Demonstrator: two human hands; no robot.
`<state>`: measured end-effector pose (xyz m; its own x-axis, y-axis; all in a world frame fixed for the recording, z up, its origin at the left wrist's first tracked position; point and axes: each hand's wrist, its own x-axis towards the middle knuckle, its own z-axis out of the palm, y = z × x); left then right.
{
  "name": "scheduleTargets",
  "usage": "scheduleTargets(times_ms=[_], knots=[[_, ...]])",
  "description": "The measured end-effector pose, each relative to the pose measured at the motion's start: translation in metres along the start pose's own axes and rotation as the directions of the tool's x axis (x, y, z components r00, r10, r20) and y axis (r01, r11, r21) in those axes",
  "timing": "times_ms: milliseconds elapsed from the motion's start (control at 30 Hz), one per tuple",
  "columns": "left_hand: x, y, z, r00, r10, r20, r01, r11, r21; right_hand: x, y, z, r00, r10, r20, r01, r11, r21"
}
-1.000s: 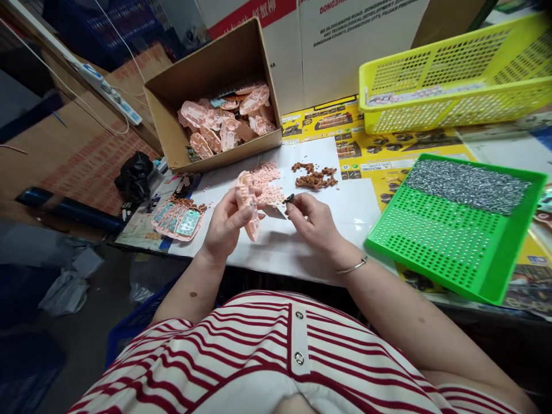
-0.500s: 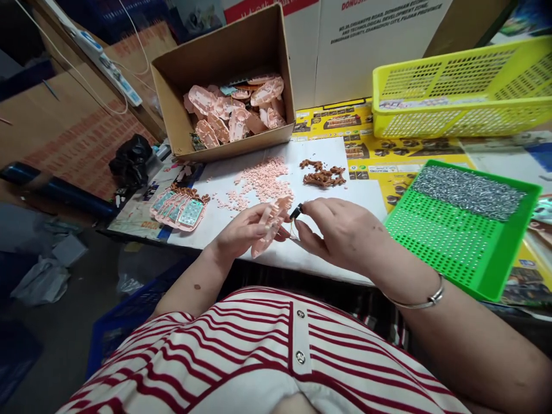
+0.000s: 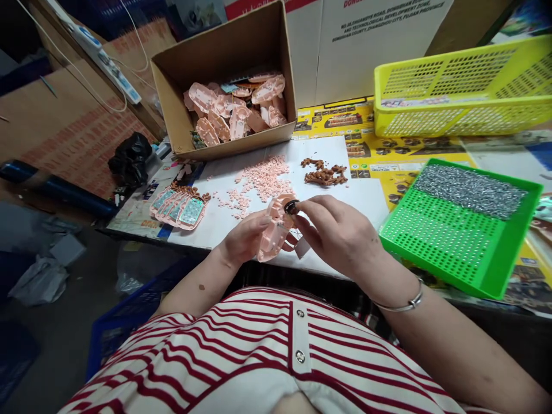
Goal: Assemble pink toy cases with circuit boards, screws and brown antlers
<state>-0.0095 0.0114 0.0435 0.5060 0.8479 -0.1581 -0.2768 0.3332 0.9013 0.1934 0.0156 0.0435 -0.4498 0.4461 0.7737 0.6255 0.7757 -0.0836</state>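
Note:
My left hand (image 3: pixel 246 234) is closed around the edge of a pink plastic shell (image 3: pixel 272 238), its moulded hollow inside turned up. Between thumb and fingertips, my right hand (image 3: pixel 340 236) pinches a round black part (image 3: pixel 291 207) that looks like a small speaker. The part is at the far end of the shell, over its round recess; whether it touches the bottom is hidden. Thin wires show below the right fingers, beside a small pale flat piece (image 3: pixel 302 247). Beyond the hands lie a heap of small pink pieces (image 3: pixel 267 178) and some brown moulded pieces (image 3: pixel 325 175).
A cardboard box (image 3: pixel 233 146) of pink shells stands at the back. Several shells with teal panels (image 3: pixel 179 210) lie fanned out at the left. On the right are a green tray (image 3: pixel 448 253) holding metal screws (image 3: pixel 470 190) and a yellow basket (image 3: pixel 457 123).
The shell has turned so its inside faces up. My right hand has moved slightly left, bringing the black part from beside the shell to over its far end.

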Motion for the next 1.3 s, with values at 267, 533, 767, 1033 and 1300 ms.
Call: scheduleTargets(times_ms=[267, 533, 767, 1033, 1300], knots=[[0.003, -0.006, 0.000, 0.997, -0.077, 0.006, 0.077, 0.988, -0.132, -0.008, 0.004, 0.012, 0.984, 0.080, -0.162, -0.054, 0.986, 0.158], [0.004, -0.006, 0.011, 1.000, -0.009, -0.018, 0.006, 0.990, -0.142, -0.010, -0.002, 0.013, 0.975, 0.107, -0.195, -0.053, 0.964, 0.262], [0.004, -0.011, 0.010, 0.995, 0.036, -0.092, -0.046, 0.993, -0.110, -0.009, -0.006, 0.007, 0.964, 0.145, -0.221, -0.074, 0.950, 0.303], [0.002, -0.013, 0.009, 1.000, -0.005, -0.005, 0.004, 0.997, -0.076, -0.012, -0.005, 0.012, 0.958, 0.225, -0.181, -0.131, 0.897, 0.422], [0.006, -0.016, 0.002, 0.999, -0.033, 0.013, 0.033, 0.999, -0.018, -0.018, -0.008, 0.016, 0.954, 0.296, -0.054, -0.260, 0.900, 0.349]])
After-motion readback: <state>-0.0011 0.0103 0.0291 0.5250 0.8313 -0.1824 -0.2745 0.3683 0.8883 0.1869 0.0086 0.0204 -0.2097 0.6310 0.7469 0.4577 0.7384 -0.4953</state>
